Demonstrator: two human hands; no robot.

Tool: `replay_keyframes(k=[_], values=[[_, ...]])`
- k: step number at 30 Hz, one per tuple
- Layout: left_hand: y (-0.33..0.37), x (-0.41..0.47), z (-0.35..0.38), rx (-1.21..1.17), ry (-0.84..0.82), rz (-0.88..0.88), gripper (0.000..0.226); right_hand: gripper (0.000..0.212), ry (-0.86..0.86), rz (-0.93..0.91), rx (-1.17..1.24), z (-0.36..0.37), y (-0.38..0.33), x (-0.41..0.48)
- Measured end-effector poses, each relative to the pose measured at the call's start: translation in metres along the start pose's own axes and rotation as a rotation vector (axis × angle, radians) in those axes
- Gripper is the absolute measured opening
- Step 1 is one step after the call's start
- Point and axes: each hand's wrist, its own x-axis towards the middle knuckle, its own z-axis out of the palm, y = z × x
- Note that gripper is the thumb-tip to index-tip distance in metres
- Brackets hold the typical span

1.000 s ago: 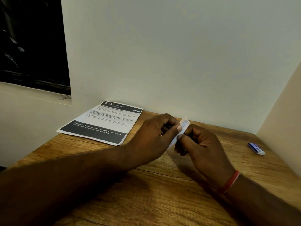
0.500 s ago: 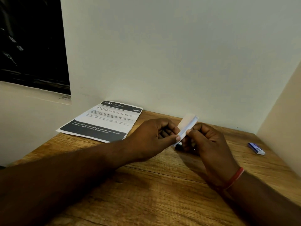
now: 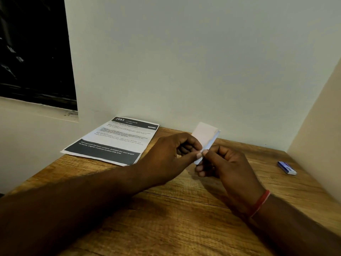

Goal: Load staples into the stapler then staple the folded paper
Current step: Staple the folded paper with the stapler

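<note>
Centrally, item one: a small folded white paper (image 3: 204, 135), narrow and oblong, held in the air above the brown wood-grain table (image 3: 184, 218). Its upper end tilts away toward the pale wall (image 3: 184, 61) and its lower end sits between the two hands. At the top the fold gapes slightly, one leaf standing a little apart from the other.

Item two: left hand (image 3: 171, 159), entering from the lower left with its fingers curled. Thumb and forefinger are pressed together on the paper's lower left edge.

Item three: right hand (image 3: 227, 167), entering from the lower right with its fingers curled. The thumb tip is clamped against the paper's lower right edge, just beside the left thumb tip. The remaining fingers are tucked beneath the paper; whether they touch it cannot be told.

Item four: red thread band (image 3: 259, 204), worn round the right wrist.

Item five: printed white sheet (image 3: 118, 141) with dark grey header and footer bands, headed "2683". It lies flat at the table's far left, with its far edge against the wall.

Item six: small blue and white box (image 3: 287, 168), lying flat at the table's far right. It is near the cream side panel (image 3: 321, 126) and well apart from both hands.

Item seven: dark window (image 3: 33, 52), upper left, beyond the table.
</note>
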Motion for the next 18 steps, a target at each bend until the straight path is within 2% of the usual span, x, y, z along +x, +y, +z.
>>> replay_keyframes(k=[2,4,5,7,9,11,14,18], values=[[0.0,0.002,-0.004,-0.036,0.071,-0.001,0.013,0.025,0.007,0.01,0.054,-0.001,0.002,0.002],[-0.006,0.008,-0.008,0.002,0.16,-0.037,0.025,0.025,0.002,0.013,0.104,-0.001,0.004,0.004],[-0.009,0.011,-0.01,0.001,0.177,-0.095,0.033,0.026,-0.01,0.014,0.111,-0.002,0.004,0.005],[-0.015,0.015,-0.016,-0.159,0.136,-0.241,0.042,0.026,-0.046,0.015,0.101,-0.004,0.006,0.005],[-0.019,0.015,-0.019,-0.356,0.002,-0.326,0.035,0.026,-0.072,0.008,0.059,-0.006,0.008,0.005],[-0.019,0.012,-0.019,-0.393,-0.079,-0.335,0.026,0.026,-0.08,0.006,0.03,-0.008,0.01,0.006],[-0.016,0.014,-0.022,-0.338,-0.028,-0.338,0.022,0.023,-0.015,0.03,0.02,-0.011,0.01,0.008],[-0.021,0.02,-0.038,-0.245,0.084,-0.387,0.027,0.004,0.133,-0.1,-0.277,-0.024,0.01,0.016]])
